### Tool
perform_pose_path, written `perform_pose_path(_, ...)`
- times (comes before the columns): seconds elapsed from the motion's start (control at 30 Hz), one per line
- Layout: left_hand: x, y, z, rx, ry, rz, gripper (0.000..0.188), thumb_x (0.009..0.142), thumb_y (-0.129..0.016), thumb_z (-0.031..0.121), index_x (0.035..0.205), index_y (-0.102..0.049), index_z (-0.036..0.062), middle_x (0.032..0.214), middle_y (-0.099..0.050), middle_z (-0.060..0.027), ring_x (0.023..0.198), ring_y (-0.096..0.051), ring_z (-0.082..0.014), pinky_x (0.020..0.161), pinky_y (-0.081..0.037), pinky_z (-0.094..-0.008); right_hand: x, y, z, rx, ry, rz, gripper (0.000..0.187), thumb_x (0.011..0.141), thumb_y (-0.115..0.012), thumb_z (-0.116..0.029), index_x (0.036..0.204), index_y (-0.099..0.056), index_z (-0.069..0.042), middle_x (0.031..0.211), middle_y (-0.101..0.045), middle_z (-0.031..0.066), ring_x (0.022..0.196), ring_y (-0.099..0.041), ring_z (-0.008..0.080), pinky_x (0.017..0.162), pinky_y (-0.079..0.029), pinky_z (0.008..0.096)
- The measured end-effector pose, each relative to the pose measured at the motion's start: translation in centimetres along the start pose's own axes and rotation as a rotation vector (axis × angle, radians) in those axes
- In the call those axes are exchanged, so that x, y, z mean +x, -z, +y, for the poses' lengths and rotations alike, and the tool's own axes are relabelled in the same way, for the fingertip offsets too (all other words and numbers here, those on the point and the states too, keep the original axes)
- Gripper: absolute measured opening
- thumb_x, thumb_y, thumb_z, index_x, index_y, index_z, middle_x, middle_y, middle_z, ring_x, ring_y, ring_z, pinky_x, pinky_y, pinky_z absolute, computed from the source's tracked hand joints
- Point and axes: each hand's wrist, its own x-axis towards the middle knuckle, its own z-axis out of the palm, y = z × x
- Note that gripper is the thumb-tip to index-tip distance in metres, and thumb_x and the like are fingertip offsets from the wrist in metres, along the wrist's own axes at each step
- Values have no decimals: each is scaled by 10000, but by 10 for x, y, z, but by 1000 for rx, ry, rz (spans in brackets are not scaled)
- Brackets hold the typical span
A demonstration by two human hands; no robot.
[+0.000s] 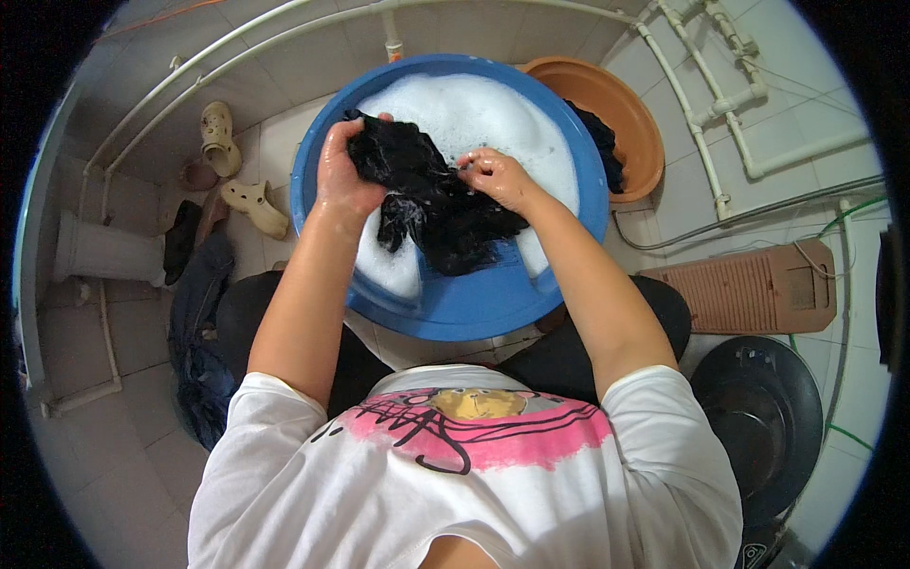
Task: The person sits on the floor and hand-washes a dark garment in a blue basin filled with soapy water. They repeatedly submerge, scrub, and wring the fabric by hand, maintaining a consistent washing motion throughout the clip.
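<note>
Forearms come up from the lower edge, bare below the sleeves of a white T-shirt (474, 493) with a pink and black print, and meet over a round blue wash basin (455, 308) that sits on the tiled floor (123, 446) between the person's knees. The left hand (343, 175) has its fingers closed round a bunched end of a wet black garment (431, 199) — it grips the cloth near the basin's left rim. The right hand (498, 175) pinches the same garment from the other side, fingers curled shut on a fold, close to the basin's middle. The garment hangs between the two hands and trails down toward the near rim, its lower part lying on the basin's bare blue wall. White soap foam (483, 119) fills the far half of the basin and clings to the cloth.

Behind the basin's far right rim stands an orange basin (626, 119) with dark cloth in it. A ribbed terracotta washboard (749, 294) lies on the floor to the right — a black round tub (758, 422) sits nearer, beside it. To the left, well apart, lie cream clogs (251, 204) and a heap of dark blue clothing (199, 322).
</note>
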Motion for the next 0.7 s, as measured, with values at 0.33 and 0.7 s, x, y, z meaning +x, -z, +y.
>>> perform_pose_path(0.33, 13, 17, -31, 29, -57, 306, 354, 854, -430, 447, 826, -529, 109, 756, -544, -62, 713, -512, -242, 725, -427, -426, 4, 5, -41, 1005, -249, 200, 358, 703, -569, -64, 1059, -535, -51, 916, -584, 74, 812, -565, 133, 710, -472, 259)
perform_pose_path(0.7, -6, -7, -77, 203, 91, 480, 338, 846, -422, 353, 950, -490, 38, 960, -528, -126, 889, -498, -265, 774, -415, -384, -4, -44, -91, -125, 50, 502, 213, 745, -597, -225, 655, -568, -34, 608, -545, 148, 545, -537, 321, 506, -433, 358)
